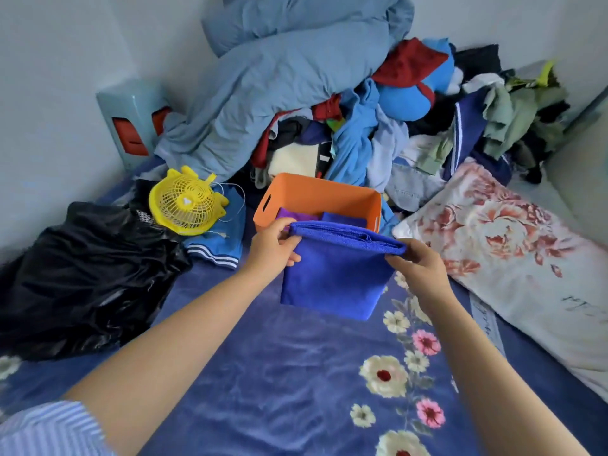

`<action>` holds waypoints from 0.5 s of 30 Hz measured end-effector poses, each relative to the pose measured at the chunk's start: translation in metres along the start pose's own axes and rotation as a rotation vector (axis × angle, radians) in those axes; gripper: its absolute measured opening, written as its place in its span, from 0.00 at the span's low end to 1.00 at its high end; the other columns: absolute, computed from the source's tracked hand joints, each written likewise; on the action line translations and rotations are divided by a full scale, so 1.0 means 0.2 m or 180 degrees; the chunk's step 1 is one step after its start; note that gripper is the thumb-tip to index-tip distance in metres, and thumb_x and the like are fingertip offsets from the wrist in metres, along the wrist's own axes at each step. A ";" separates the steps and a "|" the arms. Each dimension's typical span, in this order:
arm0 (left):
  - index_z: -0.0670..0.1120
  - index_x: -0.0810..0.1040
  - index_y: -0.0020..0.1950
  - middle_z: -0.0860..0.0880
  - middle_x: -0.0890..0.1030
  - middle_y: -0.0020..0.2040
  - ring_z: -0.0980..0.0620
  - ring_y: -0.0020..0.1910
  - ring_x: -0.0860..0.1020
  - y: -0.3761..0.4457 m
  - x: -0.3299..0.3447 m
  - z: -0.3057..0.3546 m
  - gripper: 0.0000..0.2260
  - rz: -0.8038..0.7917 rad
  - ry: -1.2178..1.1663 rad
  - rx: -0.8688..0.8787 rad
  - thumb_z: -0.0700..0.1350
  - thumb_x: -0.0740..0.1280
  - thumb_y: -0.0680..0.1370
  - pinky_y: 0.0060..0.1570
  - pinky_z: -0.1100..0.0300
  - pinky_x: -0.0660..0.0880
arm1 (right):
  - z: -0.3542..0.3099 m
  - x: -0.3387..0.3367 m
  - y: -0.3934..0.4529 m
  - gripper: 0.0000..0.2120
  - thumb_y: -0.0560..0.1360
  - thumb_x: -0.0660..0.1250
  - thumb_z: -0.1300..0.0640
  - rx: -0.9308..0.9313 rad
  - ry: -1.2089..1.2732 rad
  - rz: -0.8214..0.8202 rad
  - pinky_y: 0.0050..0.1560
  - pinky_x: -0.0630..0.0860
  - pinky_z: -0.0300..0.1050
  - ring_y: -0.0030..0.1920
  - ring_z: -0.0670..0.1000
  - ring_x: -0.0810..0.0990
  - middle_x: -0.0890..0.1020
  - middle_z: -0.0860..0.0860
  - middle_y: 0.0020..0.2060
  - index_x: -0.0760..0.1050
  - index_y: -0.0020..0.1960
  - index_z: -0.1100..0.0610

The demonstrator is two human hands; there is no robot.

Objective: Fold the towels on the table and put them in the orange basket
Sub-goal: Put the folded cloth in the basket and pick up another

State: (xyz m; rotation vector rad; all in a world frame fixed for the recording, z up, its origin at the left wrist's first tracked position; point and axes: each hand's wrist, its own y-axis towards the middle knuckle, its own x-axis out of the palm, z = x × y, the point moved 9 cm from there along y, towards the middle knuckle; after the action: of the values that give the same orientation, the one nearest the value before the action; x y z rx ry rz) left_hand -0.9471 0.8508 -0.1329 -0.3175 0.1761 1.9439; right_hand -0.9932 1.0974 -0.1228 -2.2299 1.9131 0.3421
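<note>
You get even, soft daylight, cool bluish cast, source not visible. Shadows faint: soft one under towel on blanket. Dull sheen on black bag, no hard glare. Wide-angle bends walls and stretches edges. Sleeve at bottom-left corner blurred; overall detail slightly soft, compression smear in clothes pile.

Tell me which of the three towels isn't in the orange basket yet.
The large blue towel, held folded by its top edge between the left hand and right hand. The purple towel and the other blue towel already lie inside the orange basket.
</note>
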 end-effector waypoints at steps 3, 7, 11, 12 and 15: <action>0.41 0.73 0.61 0.49 0.76 0.45 0.66 0.20 0.74 0.29 0.07 0.03 0.12 0.0248 0.0108 -0.0036 0.37 0.62 0.77 0.23 0.73 0.71 | -0.01 0.00 0.33 0.13 0.73 0.63 0.68 0.0067 0.0066 0.0058 0.29 0.72 0.27 0.36 0.41 0.75 0.78 0.46 0.36 0.75 0.42 0.50; 0.39 0.76 0.54 0.50 0.76 0.36 0.60 0.27 0.76 0.64 0.15 -0.04 0.08 0.0469 0.0197 -0.0303 0.40 0.61 0.78 0.41 0.55 0.78 | 0.06 0.07 0.72 0.11 0.73 0.62 0.68 0.0175 0.0026 0.0069 0.34 0.75 0.38 0.38 0.47 0.76 0.78 0.50 0.39 0.75 0.49 0.54; 0.40 0.77 0.54 0.44 0.81 0.45 0.49 0.40 0.76 0.91 0.19 -0.06 0.09 0.0620 0.0799 -0.0144 0.43 0.61 0.78 0.43 0.60 0.71 | 0.15 0.15 1.03 0.12 0.74 0.61 0.67 0.0231 0.0002 0.0174 0.42 0.71 0.39 0.37 0.44 0.75 0.77 0.51 0.36 0.75 0.55 0.60; 0.41 0.77 0.54 0.45 0.81 0.47 0.48 0.43 0.76 0.98 0.20 -0.05 0.10 0.0636 0.0976 -0.0077 0.44 0.61 0.78 0.42 0.61 0.67 | 0.17 0.17 1.11 0.12 0.74 0.61 0.66 0.0213 -0.0030 0.0178 0.38 0.71 0.34 0.33 0.40 0.74 0.76 0.49 0.34 0.75 0.56 0.60; 0.40 0.74 0.56 0.49 0.78 0.44 0.50 0.42 0.73 1.22 0.26 -0.08 0.11 0.0615 0.1172 -0.0004 0.44 0.58 0.80 0.34 0.66 0.60 | 0.24 0.22 1.33 0.11 0.76 0.60 0.64 0.0144 -0.0148 0.0229 0.30 0.66 0.27 0.31 0.42 0.72 0.73 0.49 0.33 0.74 0.57 0.58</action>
State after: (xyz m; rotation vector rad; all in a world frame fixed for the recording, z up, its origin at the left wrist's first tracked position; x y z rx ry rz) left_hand -1.1890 0.7986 -0.1692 -0.6804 0.4600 2.0608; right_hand -1.2531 1.0277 -0.1783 -2.1102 1.9608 0.3544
